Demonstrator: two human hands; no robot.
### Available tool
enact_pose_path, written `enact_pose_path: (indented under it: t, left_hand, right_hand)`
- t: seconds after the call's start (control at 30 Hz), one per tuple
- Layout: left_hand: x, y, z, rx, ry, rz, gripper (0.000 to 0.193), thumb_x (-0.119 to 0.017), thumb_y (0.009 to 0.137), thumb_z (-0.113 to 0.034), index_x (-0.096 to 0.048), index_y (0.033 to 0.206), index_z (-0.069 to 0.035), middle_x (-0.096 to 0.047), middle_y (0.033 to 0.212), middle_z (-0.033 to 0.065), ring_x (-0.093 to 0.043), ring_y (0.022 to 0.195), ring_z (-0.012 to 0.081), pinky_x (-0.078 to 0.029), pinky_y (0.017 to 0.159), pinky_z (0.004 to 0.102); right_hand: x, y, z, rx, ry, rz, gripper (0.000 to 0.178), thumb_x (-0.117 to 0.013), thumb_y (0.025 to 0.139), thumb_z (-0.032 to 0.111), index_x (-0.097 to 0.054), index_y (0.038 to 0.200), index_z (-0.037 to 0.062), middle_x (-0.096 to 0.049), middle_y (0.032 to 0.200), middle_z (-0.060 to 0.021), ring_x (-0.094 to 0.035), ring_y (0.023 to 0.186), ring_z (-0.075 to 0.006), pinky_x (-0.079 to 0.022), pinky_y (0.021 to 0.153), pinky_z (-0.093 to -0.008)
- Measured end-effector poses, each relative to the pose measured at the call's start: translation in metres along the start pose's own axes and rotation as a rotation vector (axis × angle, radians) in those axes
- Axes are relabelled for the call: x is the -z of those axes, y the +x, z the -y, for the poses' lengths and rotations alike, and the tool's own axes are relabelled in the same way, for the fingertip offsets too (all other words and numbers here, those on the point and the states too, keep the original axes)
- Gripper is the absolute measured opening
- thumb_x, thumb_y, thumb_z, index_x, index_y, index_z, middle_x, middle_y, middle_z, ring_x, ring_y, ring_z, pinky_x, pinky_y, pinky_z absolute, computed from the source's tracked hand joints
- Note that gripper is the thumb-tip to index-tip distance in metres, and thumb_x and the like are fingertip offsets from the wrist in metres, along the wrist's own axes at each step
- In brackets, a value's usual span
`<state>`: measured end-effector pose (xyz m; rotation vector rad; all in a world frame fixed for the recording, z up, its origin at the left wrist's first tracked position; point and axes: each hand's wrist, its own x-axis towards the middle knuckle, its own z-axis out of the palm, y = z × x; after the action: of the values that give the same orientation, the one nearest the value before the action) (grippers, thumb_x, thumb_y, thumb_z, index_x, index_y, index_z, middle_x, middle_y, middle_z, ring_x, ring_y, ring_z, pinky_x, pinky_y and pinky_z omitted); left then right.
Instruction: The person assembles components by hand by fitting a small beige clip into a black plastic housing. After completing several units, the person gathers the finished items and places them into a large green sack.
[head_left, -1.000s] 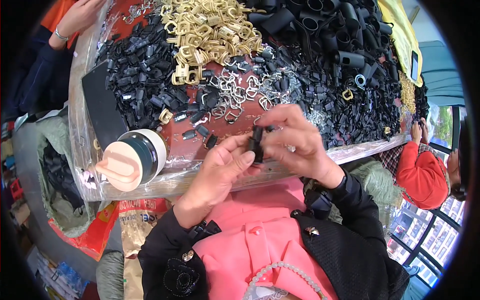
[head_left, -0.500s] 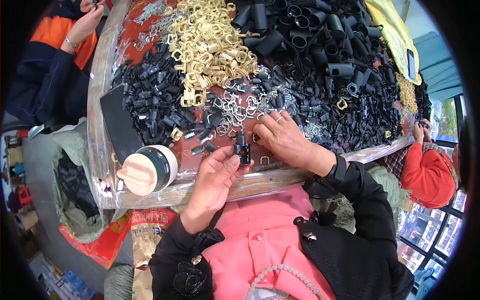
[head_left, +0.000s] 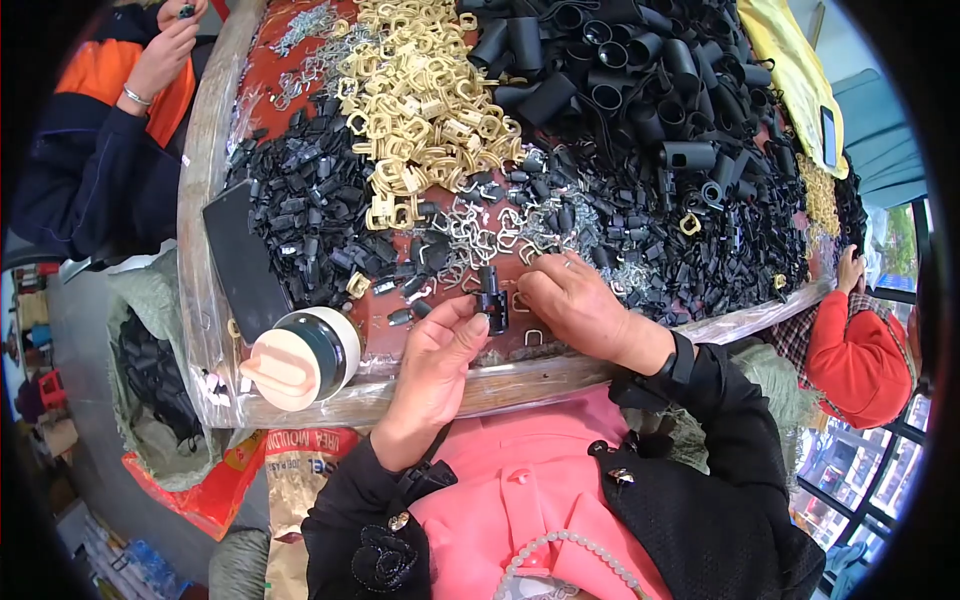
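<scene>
My left hand (head_left: 437,365) pinches a small black plastic fitting (head_left: 491,308) upright between thumb and fingers, just above the table's near edge. The narrow end of the fitting points away from me. Beside it on the right, my right hand (head_left: 588,308) is closed with curled fingers near the tabletop. Its fingertips are turned down and hidden, so what they grip cannot be made out. A bent wire clip (head_left: 533,339) lies on the red tabletop below that hand. Farther off lies a loose pile of similar silver wire clips (head_left: 475,238).
Heaps of small black parts (head_left: 305,200), cream rings (head_left: 425,110) and black tubes (head_left: 625,70) cover the table. A jar with a cream lid (head_left: 300,362) and a dark phone (head_left: 243,250) are at left. Co-workers sit left (head_left: 100,170) and right (head_left: 860,355).
My right hand has drawn slightly nearer to me, its fingers more curled downward. The left hand still holds the black fitting. The view has shifted a little.
</scene>
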<state>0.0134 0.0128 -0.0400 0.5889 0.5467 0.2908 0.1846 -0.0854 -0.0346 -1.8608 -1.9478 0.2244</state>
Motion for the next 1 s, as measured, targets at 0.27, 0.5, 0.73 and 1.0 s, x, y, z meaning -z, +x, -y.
enact_pose_path:
  t: [0.27, 0.5, 0.73, 1.0]
  left_hand:
    - [-0.001, -0.001, -0.001, 0.054, -0.075, 0.132, 0.03, -0.057, 0.083, -0.013, -0.048, 0.108, 0.002, -0.057, 0.103, 0.0117, -0.056, 0.096, 0.0216, -0.044, 0.087, 0.0393]
    - [-0.006, -0.004, -0.001, 0.138, -0.292, 0.188, 0.029, -0.055, 0.083, -0.011, -0.049, 0.108, 0.002, -0.059, 0.1, 0.0103, -0.058, 0.092, 0.0209, -0.046, 0.084, 0.0342]
    - [-0.006, -0.007, -0.001, 0.141, -0.203, 0.149, 0.029, -0.055, 0.083, -0.011, -0.05, 0.108, 0.002, -0.059, 0.098, 0.0103, -0.06, 0.086, 0.0207, -0.049, 0.079, 0.0319]
    - [-0.007, -0.008, -0.001, 0.167, -0.162, 0.141, 0.027, -0.055, 0.083, -0.01, -0.051, 0.107, 0.002, -0.059, 0.099, 0.0099, -0.06, 0.086, 0.0193, -0.049, 0.08, 0.031]
  right_hand:
    - [0.017, 0.005, 0.021, -0.03, 0.205, -0.131, 0.011, -0.056, 0.07, 0.005, -0.048, 0.078, 0.0039, -0.047, 0.072, -0.0083, -0.051, 0.067, -0.0249, -0.04, 0.059, -0.0338]
    - [0.01, -0.005, 0.024, -0.308, 0.742, -0.158, 0.01, -0.059, 0.076, 0.005, -0.05, 0.078, 0.0015, -0.051, 0.073, -0.0092, -0.052, 0.063, -0.0253, -0.041, 0.054, -0.0318]
    - [0.025, 0.001, 0.038, -0.218, 0.634, -0.205, 0.009, -0.058, 0.076, 0.006, -0.05, 0.078, 0.0027, -0.049, 0.071, -0.0089, -0.05, 0.064, -0.0263, -0.04, 0.056, -0.0325]
    - [0.021, 0.004, 0.044, -0.134, 0.34, -0.246, 0.013, -0.062, 0.07, 0.002, -0.05, 0.073, 0.0039, -0.049, 0.068, -0.0076, -0.048, 0.062, -0.0249, -0.038, 0.057, -0.0323]
